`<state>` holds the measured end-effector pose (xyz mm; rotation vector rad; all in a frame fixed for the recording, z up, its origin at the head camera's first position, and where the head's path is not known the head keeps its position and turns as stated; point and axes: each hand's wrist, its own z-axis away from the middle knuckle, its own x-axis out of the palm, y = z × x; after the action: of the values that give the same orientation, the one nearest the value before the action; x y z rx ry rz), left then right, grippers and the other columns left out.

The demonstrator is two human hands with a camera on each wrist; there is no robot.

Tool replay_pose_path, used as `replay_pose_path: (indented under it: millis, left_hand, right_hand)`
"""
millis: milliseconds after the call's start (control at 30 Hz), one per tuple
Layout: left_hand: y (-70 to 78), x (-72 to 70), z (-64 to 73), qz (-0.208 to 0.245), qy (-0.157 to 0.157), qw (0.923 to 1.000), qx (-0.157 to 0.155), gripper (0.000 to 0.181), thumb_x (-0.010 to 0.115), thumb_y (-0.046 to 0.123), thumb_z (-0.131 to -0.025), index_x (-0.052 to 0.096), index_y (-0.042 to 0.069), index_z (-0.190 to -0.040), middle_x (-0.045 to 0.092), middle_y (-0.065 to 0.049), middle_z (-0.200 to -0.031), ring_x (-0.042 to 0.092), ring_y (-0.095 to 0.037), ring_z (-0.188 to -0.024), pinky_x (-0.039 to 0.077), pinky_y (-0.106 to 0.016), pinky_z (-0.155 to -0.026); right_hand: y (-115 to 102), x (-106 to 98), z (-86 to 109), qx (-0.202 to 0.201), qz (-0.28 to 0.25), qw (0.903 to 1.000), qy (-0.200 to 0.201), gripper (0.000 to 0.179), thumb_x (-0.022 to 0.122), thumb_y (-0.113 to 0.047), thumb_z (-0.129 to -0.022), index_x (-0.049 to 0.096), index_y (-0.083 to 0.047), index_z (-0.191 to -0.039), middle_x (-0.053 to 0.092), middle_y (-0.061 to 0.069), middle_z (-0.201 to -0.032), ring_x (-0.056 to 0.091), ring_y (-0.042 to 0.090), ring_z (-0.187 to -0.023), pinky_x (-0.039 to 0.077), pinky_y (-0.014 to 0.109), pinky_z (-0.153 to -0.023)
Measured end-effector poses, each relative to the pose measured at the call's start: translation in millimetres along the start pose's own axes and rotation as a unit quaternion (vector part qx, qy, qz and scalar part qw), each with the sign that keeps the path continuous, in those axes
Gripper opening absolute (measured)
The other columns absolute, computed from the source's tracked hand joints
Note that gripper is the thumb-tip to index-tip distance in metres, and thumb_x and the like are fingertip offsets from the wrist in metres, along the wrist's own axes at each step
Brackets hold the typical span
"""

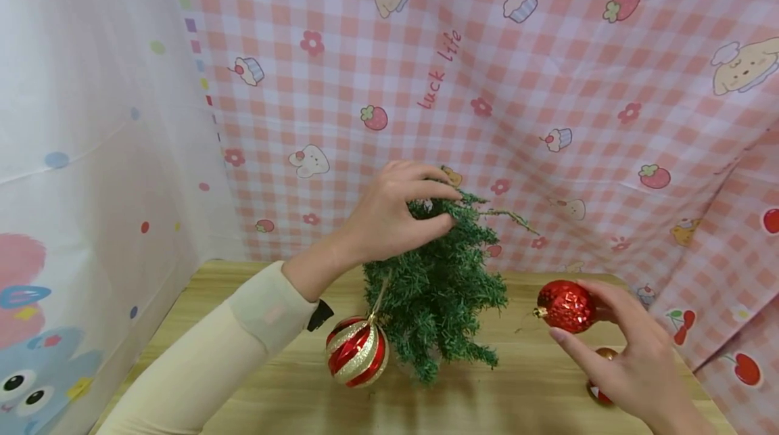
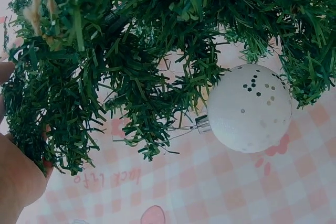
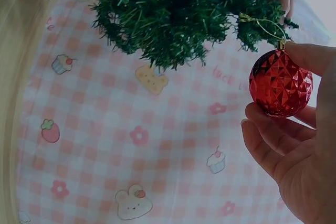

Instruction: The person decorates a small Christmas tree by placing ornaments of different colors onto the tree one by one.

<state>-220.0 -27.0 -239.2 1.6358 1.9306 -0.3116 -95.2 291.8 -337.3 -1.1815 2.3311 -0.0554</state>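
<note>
A small green Christmas tree stands on the wooden table. My left hand is at its top, fingers and thumb curled round the upper branches. In my right hand, to the right of the tree, I pinch a shiny red faceted bauble between thumb and fingers. Its gold cap and thin gold loop point toward the tree in the right wrist view. A red and gold striped bauble hangs by a string at the tree's left. The left wrist view shows a white bauble with dark dots among the branches.
On the table, partly hidden behind my right hand, lies something red and gold, perhaps another bauble. A pink checked cloth hangs behind the table, and a white patterned cloth hangs at the left.
</note>
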Motion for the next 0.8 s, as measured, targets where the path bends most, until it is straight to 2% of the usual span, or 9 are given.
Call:
replay_pose_path:
  millis: [167,400,800]
  left_hand:
    - [-0.3,-1.0,0.1,0.004,-0.008,1.0,-0.001,0.024,0.08,0.012,-0.086,0.082,0.009,-0.11,0.075,-0.007,-0.115,0.066,-0.021,-0.113,0.043,-0.041,-0.106]
    - [-3.4,-1.2,-0.5,0.017,-0.015,0.9998,0.003,0.023,0.079,0.013,-0.087,0.082,0.008,-0.109,0.074,-0.008,-0.116,0.066,-0.021,-0.113,0.044,-0.04,-0.106]
    - [-6.8,1.4,-2.5,0.034,-0.019,0.9992,0.006,0.022,0.078,0.011,-0.088,0.081,0.008,-0.109,0.074,-0.007,-0.118,0.066,-0.019,-0.114,0.043,-0.04,-0.106]
  right_hand:
    - [-6,2,-4.0,-0.014,0.011,0.9998,0.003,0.078,0.07,-0.058,-0.094,0.066,0.015,-0.122,0.07,0.009,-0.111,0.063,-0.008,-0.101,0.047,0.005,-0.086]
    - [-13,8,-10.8,-0.044,0.016,0.9987,0.02,0.076,0.071,-0.056,-0.094,0.066,0.015,-0.119,0.07,0.018,-0.106,0.062,-0.007,-0.102,0.046,0.005,-0.089]
    - [-18,15,-22.4,-0.077,-0.013,0.9962,0.04,0.072,0.074,-0.051,-0.094,0.066,0.018,-0.116,0.069,0.026,-0.1,0.064,-0.004,-0.1,0.048,0.007,-0.088]
